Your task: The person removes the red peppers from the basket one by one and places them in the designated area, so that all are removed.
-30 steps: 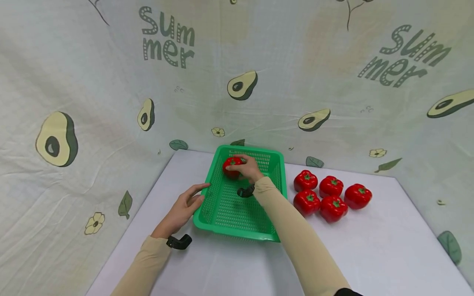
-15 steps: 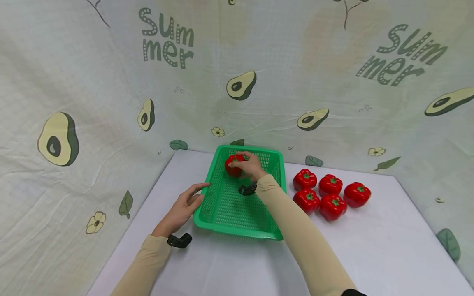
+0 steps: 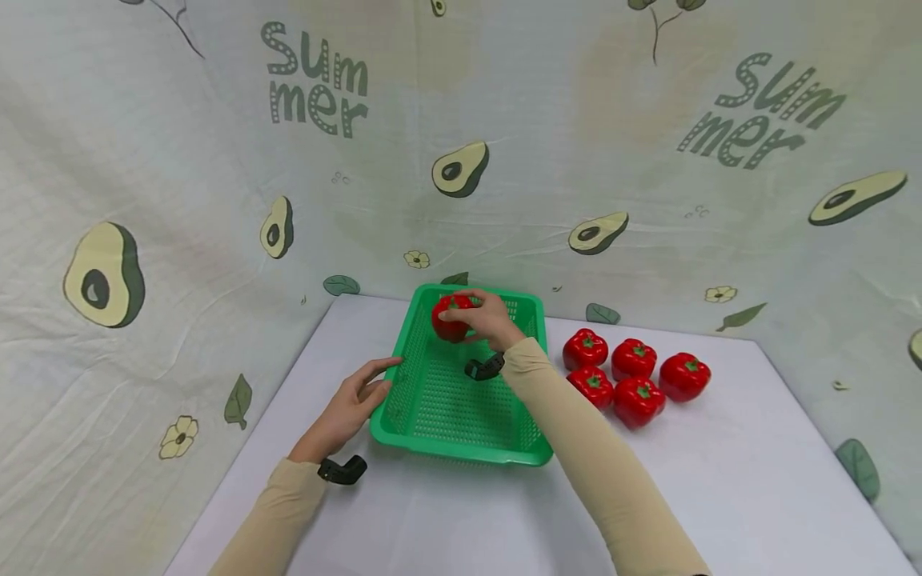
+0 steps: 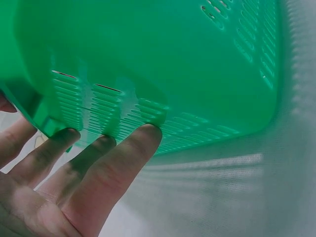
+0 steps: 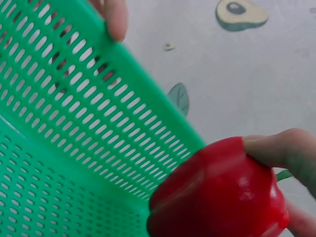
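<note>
My right hand (image 3: 493, 316) grips a red bell pepper (image 3: 450, 318) near the far left corner inside the green plastic basket (image 3: 461, 454). In the right wrist view, the pepper (image 5: 217, 192) is held between thumb and fingers, overlapping the slotted wall (image 5: 98, 113). My left hand (image 3: 349, 410) lies along the basket's left side, index finger and thumb at the rim. In the left wrist view, its extended fingers (image 4: 116, 168) touch the slotted outer wall.
Several more red bell peppers (image 3: 637, 402) stand in a cluster on the white table (image 3: 720, 472), right of the basket. A cloth printed with avocados (image 3: 461, 170) hangs behind the table and along its sides.
My right hand has lifted the pepper slightly, moving it a little toward the basket's far side. My left hand keeps its place at the basket. The head view has shifted a little.
</note>
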`<state>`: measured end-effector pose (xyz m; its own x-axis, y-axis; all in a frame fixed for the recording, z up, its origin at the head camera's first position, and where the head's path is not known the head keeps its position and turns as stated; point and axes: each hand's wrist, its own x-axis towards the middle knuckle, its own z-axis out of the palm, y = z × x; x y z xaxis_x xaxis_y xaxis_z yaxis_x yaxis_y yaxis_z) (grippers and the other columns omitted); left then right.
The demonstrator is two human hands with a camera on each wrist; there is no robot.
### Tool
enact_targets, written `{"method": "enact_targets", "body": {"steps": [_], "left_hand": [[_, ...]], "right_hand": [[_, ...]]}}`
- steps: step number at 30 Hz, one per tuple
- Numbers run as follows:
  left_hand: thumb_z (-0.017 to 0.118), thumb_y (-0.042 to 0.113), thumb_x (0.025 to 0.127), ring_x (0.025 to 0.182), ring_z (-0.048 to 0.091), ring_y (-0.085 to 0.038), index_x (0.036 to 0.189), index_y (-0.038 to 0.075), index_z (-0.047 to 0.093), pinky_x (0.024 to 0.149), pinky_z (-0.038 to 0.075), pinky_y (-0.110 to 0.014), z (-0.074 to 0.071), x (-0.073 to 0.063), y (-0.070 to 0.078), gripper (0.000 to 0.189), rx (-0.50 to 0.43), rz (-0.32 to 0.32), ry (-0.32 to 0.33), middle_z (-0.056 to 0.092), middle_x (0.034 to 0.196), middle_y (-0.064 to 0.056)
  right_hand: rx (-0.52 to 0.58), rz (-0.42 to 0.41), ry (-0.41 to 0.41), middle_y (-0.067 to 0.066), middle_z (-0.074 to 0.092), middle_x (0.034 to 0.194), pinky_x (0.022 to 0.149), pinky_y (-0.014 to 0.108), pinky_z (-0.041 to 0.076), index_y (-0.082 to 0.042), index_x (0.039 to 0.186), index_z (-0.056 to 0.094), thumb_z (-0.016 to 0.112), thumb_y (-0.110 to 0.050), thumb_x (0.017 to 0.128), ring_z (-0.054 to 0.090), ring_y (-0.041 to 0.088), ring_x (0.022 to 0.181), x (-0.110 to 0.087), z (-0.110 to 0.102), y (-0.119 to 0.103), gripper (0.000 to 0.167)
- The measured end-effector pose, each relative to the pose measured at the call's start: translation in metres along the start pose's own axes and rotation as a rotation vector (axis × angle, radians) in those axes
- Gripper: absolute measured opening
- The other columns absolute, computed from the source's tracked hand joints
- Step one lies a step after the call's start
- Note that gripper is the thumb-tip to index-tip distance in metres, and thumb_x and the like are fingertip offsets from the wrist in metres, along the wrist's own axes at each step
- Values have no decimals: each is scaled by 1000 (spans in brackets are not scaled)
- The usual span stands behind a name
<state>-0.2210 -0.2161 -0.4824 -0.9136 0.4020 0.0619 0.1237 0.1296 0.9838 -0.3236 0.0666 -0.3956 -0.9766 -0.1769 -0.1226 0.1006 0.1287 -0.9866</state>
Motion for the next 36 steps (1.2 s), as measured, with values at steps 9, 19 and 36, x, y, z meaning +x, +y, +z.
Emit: {"method": "enact_targets", "body": {"steps": [9,19,36], "left_hand": [[52,21,119,145,55,-45,166,13,44,93,60,-32,1,1,-2,48,-3,1,5,40,169,-24],[53,21,119,144,56,-44,166,12,43,95,59,-29,0,1,-3,49,-17,10,2,46,165,-28],[53,22,119,144,56,-44,166,12,43,97,56,-27,0,-1,-1,49,-4,15,3,45,165,-28]], "right_hand": [[-22,-55,-34,24,58,147,89,57,64,-6,152,61,84,-13,97,67,44,123,-22,-12,-25,60],[-50,-89,-59,23,59,144,89,55,64,-6,154,60,82,-15,98,67,41,121,-47,-29,-44,61],[-76,-156,-122,16,57,151,95,57,61,-9,156,58,78,-15,102,59,39,131,-96,-79,-73,58]]}}
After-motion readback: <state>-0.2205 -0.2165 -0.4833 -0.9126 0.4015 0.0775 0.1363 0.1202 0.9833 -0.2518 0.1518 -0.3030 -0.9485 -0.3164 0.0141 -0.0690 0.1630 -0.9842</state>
